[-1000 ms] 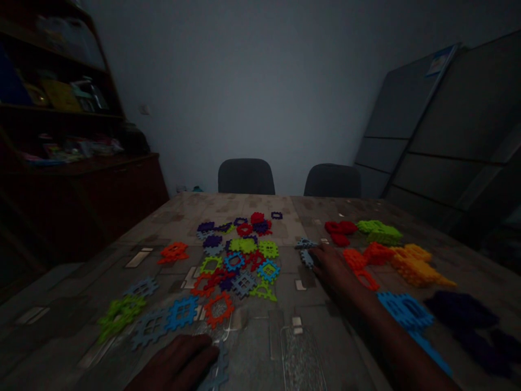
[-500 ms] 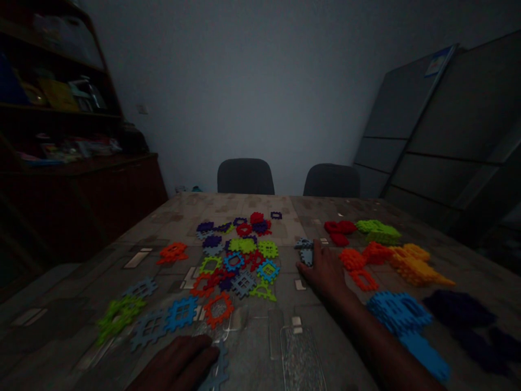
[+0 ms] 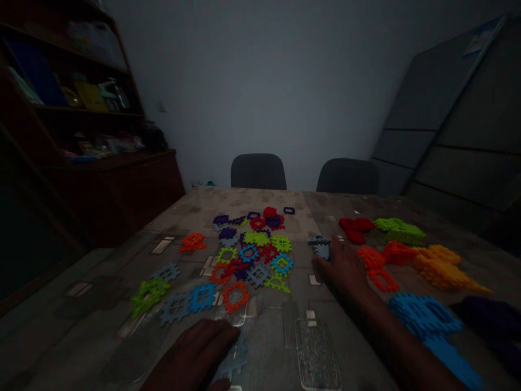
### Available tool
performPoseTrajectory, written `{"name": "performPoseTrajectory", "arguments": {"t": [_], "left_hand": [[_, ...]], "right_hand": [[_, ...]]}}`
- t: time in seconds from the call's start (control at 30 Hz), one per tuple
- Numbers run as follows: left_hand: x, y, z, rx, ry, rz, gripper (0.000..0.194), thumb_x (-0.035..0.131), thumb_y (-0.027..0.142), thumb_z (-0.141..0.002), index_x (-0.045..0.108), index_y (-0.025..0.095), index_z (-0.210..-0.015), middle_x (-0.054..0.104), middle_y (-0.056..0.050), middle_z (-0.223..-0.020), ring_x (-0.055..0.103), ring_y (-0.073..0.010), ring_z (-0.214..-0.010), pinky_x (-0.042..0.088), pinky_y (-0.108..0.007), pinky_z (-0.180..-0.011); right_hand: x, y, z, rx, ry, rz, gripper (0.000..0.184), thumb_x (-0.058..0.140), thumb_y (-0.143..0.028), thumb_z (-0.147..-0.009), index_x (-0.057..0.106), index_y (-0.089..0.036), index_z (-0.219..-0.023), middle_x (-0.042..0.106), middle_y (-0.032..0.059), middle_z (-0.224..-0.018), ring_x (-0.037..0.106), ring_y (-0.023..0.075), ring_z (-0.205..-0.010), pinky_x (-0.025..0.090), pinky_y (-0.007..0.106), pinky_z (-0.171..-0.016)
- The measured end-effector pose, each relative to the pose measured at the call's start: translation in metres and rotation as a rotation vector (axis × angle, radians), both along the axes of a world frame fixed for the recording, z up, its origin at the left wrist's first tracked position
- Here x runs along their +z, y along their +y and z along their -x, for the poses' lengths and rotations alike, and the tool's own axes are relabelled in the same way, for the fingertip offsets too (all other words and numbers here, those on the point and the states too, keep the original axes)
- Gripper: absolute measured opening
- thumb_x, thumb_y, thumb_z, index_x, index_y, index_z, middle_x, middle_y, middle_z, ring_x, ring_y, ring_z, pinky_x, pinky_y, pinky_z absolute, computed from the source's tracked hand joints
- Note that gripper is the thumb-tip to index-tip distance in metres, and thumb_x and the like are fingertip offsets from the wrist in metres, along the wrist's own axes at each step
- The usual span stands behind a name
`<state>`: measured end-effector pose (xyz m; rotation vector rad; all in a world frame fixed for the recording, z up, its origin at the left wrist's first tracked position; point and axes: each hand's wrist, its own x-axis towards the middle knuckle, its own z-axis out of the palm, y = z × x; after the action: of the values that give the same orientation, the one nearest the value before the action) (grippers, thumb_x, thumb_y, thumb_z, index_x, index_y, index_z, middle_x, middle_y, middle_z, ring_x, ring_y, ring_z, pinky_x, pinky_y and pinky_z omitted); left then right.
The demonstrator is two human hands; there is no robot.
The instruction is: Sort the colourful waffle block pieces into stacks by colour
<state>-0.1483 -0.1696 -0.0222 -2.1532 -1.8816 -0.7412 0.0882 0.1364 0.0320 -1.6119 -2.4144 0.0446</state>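
My left hand [image 3: 203, 345] rests low on the table, its fingers closed over a grey notched building tile [image 3: 236, 358] that sticks out to the right. Farther off, my right hand [image 3: 344, 269] lies beside a small group of grey tiles [image 3: 321, 247], thumb spread from the fingers and fingertips at their right edge. Left of it is a mixed heap of notched tiles, with a lime one [image 3: 280, 243], a blue one [image 3: 248, 253] and a grey window tile [image 3: 259, 273]. An orange frame tile [image 3: 235, 297] and a blue window tile [image 3: 202, 297] lie nearer my left hand.
Piles sorted by colour stand on the right: red [image 3: 355, 224], lime [image 3: 401, 230], orange [image 3: 382, 255], yellow [image 3: 442, 266], blue [image 3: 425, 315] and dark purple [image 3: 488, 317]. Two chairs [image 3: 259, 171] stand beyond the patterned table; a shelf cabinet [image 3: 122, 179] is at left.
My right hand has drawn back from atop the grey tiles to their right side, its thumb now apart. My left hand stays on its tile. The view has turned slightly left.
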Motion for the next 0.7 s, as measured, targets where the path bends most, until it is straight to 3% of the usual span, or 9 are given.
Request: {"name": "performPoseTrajectory", "arguments": {"t": [0.13,0.23,0.33,0.43,0.53,0.63,0.7], "left_hand": [[0.014,0.009,-0.021,-0.045,-0.081,0.084,0.052,0.062,0.033,-0.092,0.047,0.034,-0.141,0.068,-0.004,-0.129,0.065,-0.0247,-0.113,0.055,-0.034,-0.1],[0.033,0.021,-0.027,-0.085,-0.126,0.167,0.053,0.066,0.034,-0.092,0.046,0.032,-0.141,0.065,-0.005,-0.132,0.062,-0.0256,-0.117,0.054,-0.038,-0.101],[0.054,0.031,-0.018,-0.032,-0.141,0.158,0.044,0.062,0.03,-0.095,0.05,0.03,-0.138,0.064,-0.006,-0.134,0.06,-0.0266,-0.119,0.052,-0.043,-0.102],[0.065,0.034,-0.006,0.042,-0.201,0.161,0.031,0.054,0.025,-0.099,0.056,0.029,-0.13,0.066,-0.005,-0.129,0.061,-0.0248,-0.117,0.051,-0.043,-0.101],[0.061,0.032,-0.006,0.021,-0.282,0.242,0.028,0.06,0.036,-0.099,0.059,0.028,-0.125,0.067,-0.005,-0.126,0.061,-0.0254,-0.114,0.052,-0.041,-0.099],[0.047,0.03,-0.018,-0.067,-0.284,0.299,0.051,0.07,0.053,-0.091,0.055,0.027,-0.132,0.065,-0.008,-0.129,0.059,-0.0301,-0.115,0.05,-0.044,-0.1],[0.04,0.031,-0.025,-0.115,-0.251,0.345,0.058,0.071,0.052,-0.09,0.05,0.027,-0.138,0.062,-0.01,-0.134,0.058,-0.0317,-0.118,0.048,-0.048,-0.104]], "right_hand": [[0.008,-0.016,-0.006,0.169,0.059,0.011,0.05,0.051,-0.034,-0.095,0.056,-0.008,-0.137,0.061,0.0236,-0.13,0.056,0.0376,-0.121,0.045,0.048,-0.099],[0.006,-0.041,-0.003,0.407,0.156,0.087,0.037,0.049,-0.028,-0.095,0.065,-0.016,-0.125,0.067,0.014,-0.122,0.062,0.0265,-0.112,0.048,0.036,-0.098],[0.001,-0.064,0.005,0.663,0.287,0.191,0.033,0.049,-0.023,-0.092,0.067,-0.019,-0.119,0.069,0.0118,-0.114,0.064,0.0261,-0.106,0.05,0.04,-0.096],[-0.001,-0.072,0.017,0.791,0.29,0.202,0.039,0.049,-0.013,-0.086,0.064,-0.019,-0.122,0.067,0.0129,-0.12,0.06,0.0271,-0.113,0.048,0.043,-0.101],[-0.002,-0.065,0.03,0.83,0.257,0.169,0.045,0.05,-0.01,-0.086,0.059,-0.017,-0.13,0.064,0.0147,-0.126,0.056,0.028,-0.118,0.045,0.045,-0.104],[0.0,-0.061,0.045,0.842,0.207,0.161,0.046,0.057,-0.016,-0.089,0.056,-0.015,-0.135,0.061,0.0157,-0.132,0.053,0.0301,-0.121,0.042,0.047,-0.106],[0.003,-0.065,0.055,0.821,0.162,0.163,0.049,0.063,-0.024,-0.088,0.056,-0.015,-0.136,0.061,0.0151,-0.133,0.053,0.0313,-0.121,0.041,0.047,-0.105]]}}
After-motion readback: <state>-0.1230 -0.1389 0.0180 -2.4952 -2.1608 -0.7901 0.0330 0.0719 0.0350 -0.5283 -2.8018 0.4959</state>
